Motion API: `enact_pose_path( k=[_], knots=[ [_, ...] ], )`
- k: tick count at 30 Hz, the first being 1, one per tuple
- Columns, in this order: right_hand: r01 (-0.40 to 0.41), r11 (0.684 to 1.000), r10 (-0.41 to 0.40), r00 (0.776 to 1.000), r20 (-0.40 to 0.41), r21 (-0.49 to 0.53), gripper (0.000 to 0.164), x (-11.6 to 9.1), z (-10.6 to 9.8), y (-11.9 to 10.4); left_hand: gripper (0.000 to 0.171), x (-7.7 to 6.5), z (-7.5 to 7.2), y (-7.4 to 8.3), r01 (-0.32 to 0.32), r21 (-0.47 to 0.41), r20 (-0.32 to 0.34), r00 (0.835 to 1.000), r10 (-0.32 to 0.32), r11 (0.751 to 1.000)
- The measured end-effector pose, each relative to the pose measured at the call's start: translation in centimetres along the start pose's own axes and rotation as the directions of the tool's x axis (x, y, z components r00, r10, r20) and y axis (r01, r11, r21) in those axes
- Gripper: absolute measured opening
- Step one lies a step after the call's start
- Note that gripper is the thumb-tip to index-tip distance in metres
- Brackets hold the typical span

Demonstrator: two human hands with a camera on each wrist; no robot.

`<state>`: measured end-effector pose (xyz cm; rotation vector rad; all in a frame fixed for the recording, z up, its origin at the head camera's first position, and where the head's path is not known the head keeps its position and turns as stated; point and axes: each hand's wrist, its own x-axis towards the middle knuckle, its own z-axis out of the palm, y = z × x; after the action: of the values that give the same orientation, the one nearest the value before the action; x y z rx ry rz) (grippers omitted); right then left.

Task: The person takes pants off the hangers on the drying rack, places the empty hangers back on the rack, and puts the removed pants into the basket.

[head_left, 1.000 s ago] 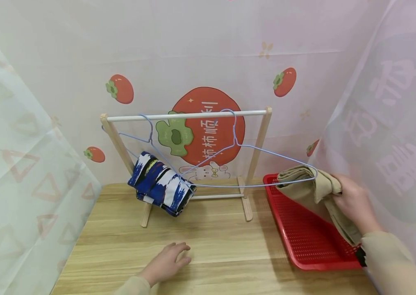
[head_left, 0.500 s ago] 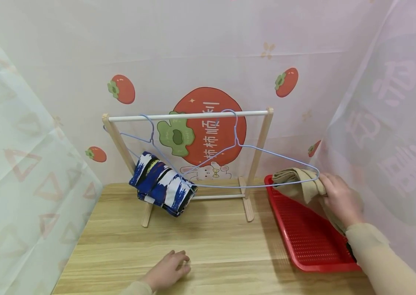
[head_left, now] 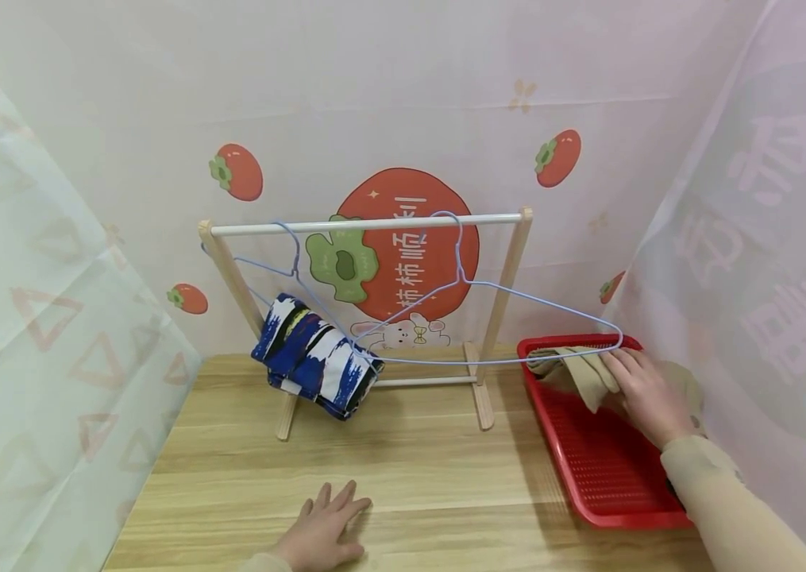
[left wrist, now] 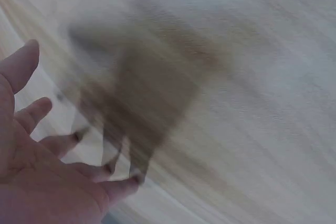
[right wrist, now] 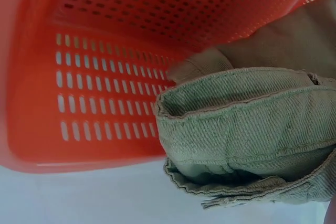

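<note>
In the head view my right hand holds folded khaki trousers low in the red basket; its thumb is hidden. Close up in the right wrist view, the stitched cloth openings of the trousers lie over the basket's slotted wall; only a sliver of hand shows. My left hand rests over the wooden table with fingers spread, holding nothing. Its fingertips meet their shadows in the left wrist view, where the hand shows its palm.
A small rack stands behind my hands. From it hang two blue wire hangers, one reaching over the basket. The other stands by a folded blue-and-white printed garment. Printed cloth walls enclose the table.
My right hand has moved left and lowered the trousers into the basket, past the hanger's right end. The left hand's fingers have spread and straightened.
</note>
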<state>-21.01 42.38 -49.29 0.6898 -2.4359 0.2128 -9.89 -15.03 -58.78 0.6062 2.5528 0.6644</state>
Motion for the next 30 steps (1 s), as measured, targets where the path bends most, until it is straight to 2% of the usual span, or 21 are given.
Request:
enact_pose_path(
  k=[6, 11, 14, 18, 24, 27, 30],
  knots=[
    [0.027, 0.999, -0.026, 0.999, 0.029, -0.019, 0.082, -0.6, 0.4, 0.2, 0.085, -0.3, 0.3, -0.7, 0.06, 0.048, -0.026, 0.998, -0.059, 0.997],
    [0.08, 0.996, -0.078, 0.995, 0.059, -0.027, 0.076, -0.9, 0.9, 0.0, 0.085, -0.3, 0.3, -1.2, 0.077, 0.052, -0.031, 0.997, -0.076, 0.996],
    [0.069, 0.998, -0.069, 0.993, 0.095, -0.002, 0.071, -1.2, 1.3, -0.4, 0.082, -0.3, 0.3, -1.3, 0.067, 0.059, -0.028, 0.997, -0.065, 0.996],
    [0.008, 1.0, -0.013, 0.984, 0.18, 0.027, 0.065, -1.3, 1.5, -1.2, 0.079, -0.3, 0.4, -1.5, 0.053, 0.077, -0.038, 0.998, -0.051, 0.996],
    [-0.085, 0.994, 0.059, 0.944, 0.323, 0.065, 0.057, -0.9, 1.0, -2.1, 0.077, -0.1, 0.5, -1.9, 0.054, 0.08, -0.037, 0.998, -0.051, 0.995],
    [-0.118, 0.988, 0.07, 0.915, 0.397, 0.096, 0.055, -0.6, 0.5, -2.2, 0.077, -0.1, 0.6, -1.9, 0.058, 0.073, -0.033, 0.998, -0.056, 0.996],
    [-0.146, 0.979, 0.061, 0.876, 0.478, 0.142, 0.054, -0.6, 0.0, -2.3, 0.076, -0.1, 0.7, -1.9, 0.054, 0.072, -0.036, 0.998, -0.052, 0.996]
  ],
)
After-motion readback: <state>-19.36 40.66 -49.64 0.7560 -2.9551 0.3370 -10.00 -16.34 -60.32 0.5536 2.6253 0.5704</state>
